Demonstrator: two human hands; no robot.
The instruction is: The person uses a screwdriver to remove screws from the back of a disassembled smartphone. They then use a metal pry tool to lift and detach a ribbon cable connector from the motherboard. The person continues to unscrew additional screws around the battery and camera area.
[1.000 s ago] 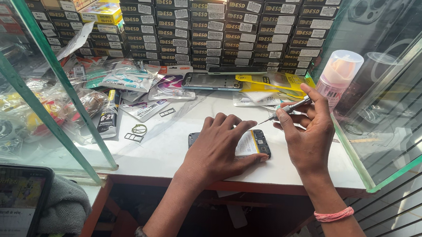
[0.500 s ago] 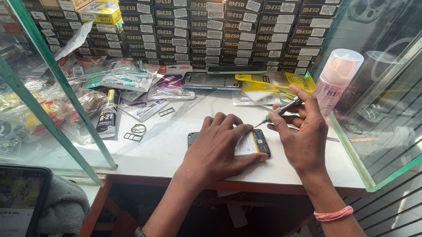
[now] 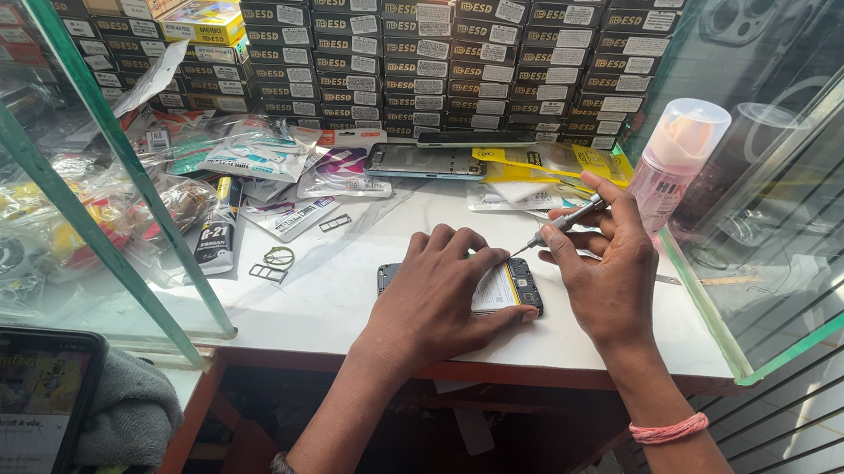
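Hands: left hand [image 3: 438,293] spread flat, pressing down an opened phone [image 3: 503,286] (back cover off, battery showing) near the front edge of the white surface [image 3: 336,306]; right hand [image 3: 608,272] pinching a slim screwdriver [image 3: 558,225], tip at the phone's upper right corner. Behind: a second phone [image 3: 426,161], a pink-capped bottle [image 3: 677,159], stacked small boxes [image 3: 436,53], and a black glue tube [image 3: 221,228] to the left.

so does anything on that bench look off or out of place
Mostly clutter: torn plastic packets lie heaped at the back left, and loose metal frames sit scattered beside the glue tube. The opened phone under the hands looks undamaged.
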